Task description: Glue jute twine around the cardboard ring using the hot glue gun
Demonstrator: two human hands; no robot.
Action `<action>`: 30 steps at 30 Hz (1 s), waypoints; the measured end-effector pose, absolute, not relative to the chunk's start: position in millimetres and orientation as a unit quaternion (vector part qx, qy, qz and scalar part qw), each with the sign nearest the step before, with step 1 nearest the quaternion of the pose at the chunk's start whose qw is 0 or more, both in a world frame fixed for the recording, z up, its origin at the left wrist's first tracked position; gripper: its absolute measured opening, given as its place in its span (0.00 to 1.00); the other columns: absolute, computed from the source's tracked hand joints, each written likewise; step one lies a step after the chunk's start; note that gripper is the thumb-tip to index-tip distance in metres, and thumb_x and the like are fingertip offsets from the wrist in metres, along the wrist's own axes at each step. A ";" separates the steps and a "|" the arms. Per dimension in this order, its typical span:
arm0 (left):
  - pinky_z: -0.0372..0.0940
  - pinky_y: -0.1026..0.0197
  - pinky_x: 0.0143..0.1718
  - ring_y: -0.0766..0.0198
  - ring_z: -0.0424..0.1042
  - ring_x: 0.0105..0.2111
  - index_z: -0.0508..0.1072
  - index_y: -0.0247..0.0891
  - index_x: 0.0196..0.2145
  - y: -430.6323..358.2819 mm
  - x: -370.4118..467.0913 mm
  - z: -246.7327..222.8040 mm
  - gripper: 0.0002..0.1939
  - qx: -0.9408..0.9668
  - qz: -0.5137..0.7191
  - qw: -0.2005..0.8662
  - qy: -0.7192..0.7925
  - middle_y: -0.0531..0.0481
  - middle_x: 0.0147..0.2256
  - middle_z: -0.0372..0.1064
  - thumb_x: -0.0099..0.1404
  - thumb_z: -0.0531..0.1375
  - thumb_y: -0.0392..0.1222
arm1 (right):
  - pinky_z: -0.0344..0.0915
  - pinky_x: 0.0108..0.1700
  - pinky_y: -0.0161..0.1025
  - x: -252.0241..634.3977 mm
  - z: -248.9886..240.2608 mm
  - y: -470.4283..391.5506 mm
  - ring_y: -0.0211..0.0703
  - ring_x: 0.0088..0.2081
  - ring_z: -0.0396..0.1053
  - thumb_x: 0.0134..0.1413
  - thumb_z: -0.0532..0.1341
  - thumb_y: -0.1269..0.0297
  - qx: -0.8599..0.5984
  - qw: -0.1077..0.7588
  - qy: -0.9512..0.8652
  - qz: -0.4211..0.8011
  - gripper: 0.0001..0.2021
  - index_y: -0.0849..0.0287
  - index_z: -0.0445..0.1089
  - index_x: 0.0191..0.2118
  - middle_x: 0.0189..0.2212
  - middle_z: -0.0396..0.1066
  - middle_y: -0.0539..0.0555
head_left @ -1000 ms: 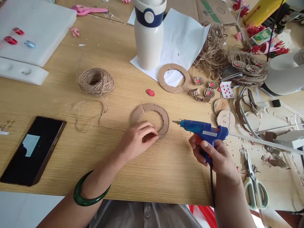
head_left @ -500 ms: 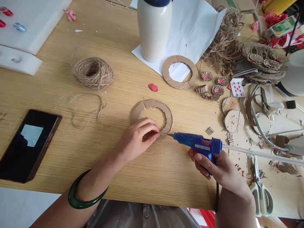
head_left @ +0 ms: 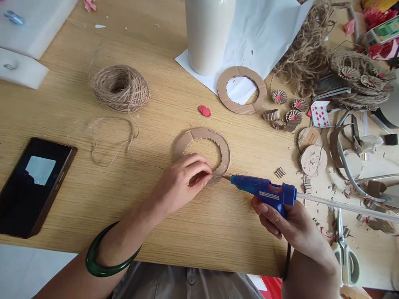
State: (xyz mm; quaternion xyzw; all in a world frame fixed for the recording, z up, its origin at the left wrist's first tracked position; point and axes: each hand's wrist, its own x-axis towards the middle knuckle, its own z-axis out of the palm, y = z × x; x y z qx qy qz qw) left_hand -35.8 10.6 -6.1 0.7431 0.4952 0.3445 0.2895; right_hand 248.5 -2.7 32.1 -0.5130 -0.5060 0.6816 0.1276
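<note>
A flat cardboard ring [head_left: 225, 155] lies on the wooden table in front of me. My left hand [head_left: 185, 180] rests over its near side, thumb and fingertips pinched at the rim on a thin strand of twine [head_left: 146, 162]. That strand trails left toward a ball of twine [head_left: 121, 89]; its end between my fingers is hardly visible. My right hand [head_left: 280, 220] grips the handle of a blue hot glue gun [head_left: 264, 190], a clear glue stick [head_left: 343, 205] sticking out behind. The gun's nozzle points left, close to the ring's edge beside my left fingertips.
A second cardboard ring [head_left: 222, 89] lies partly on white paper [head_left: 249, 37] near a white vase [head_left: 208, 37]. Red discs [head_left: 204, 111] sit between the rings. Scissors [head_left: 344, 253], corrugated rosettes [head_left: 294, 116] and scraps crowd the right. A phone [head_left: 34, 187] lies left.
The view has shifted slightly, moving the background in the picture. Both hands, the glue gun and the ring keep nearly the same places relative to one another.
</note>
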 end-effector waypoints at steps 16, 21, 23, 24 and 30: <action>0.70 0.58 0.49 0.59 0.75 0.47 0.73 0.35 0.45 9.6 -40.9 -0.4 0.12 0.770 0.295 0.297 0.481 0.45 0.46 0.73 0.64 0.66 0.30 | 0.48 0.20 0.35 254.2 24.1 -6.5 0.30 0.19 0.52 0.68 0.58 0.50 -0.524 0.101 -0.533 0.657 0.16 0.59 0.63 0.37 0.23 0.55 0.44; 0.70 0.59 0.49 0.60 0.74 0.46 0.74 0.34 0.45 9.5 -41.1 -2.1 0.11 0.771 0.299 0.294 0.480 0.45 0.45 0.72 0.64 0.66 0.30 | 0.48 0.19 0.35 251.7 25.3 -6.4 0.31 0.19 0.51 0.67 0.57 0.47 -0.534 0.103 -0.528 0.652 0.18 0.59 0.63 0.37 0.22 0.54 0.44; 0.70 0.58 0.49 0.60 0.74 0.46 0.74 0.35 0.45 9.3 -41.2 -2.5 0.11 0.770 0.300 0.292 0.481 0.46 0.45 0.72 0.64 0.66 0.31 | 0.47 0.19 0.35 250.6 26.5 -5.9 0.31 0.19 0.51 0.67 0.57 0.46 -0.538 0.101 -0.529 0.648 0.19 0.59 0.63 0.36 0.21 0.53 0.43; 0.70 0.58 0.49 0.60 0.74 0.46 0.74 0.35 0.45 9.2 -41.2 -2.7 0.11 0.771 0.300 0.291 0.481 0.46 0.45 0.72 0.64 0.66 0.31 | 0.48 0.19 0.35 250.4 26.9 -5.8 0.31 0.19 0.51 0.67 0.57 0.46 -0.538 0.100 -0.532 0.646 0.19 0.59 0.63 0.35 0.21 0.53 0.43; 0.71 0.57 0.49 0.60 0.74 0.46 0.74 0.36 0.45 9.2 -41.0 -3.2 0.10 0.772 0.297 0.289 0.482 0.46 0.45 0.72 0.65 0.66 0.32 | 0.48 0.19 0.34 251.8 26.2 -7.0 0.31 0.19 0.51 0.67 0.58 0.48 -0.539 0.110 -0.537 0.640 0.18 0.58 0.63 0.34 0.21 0.53 0.44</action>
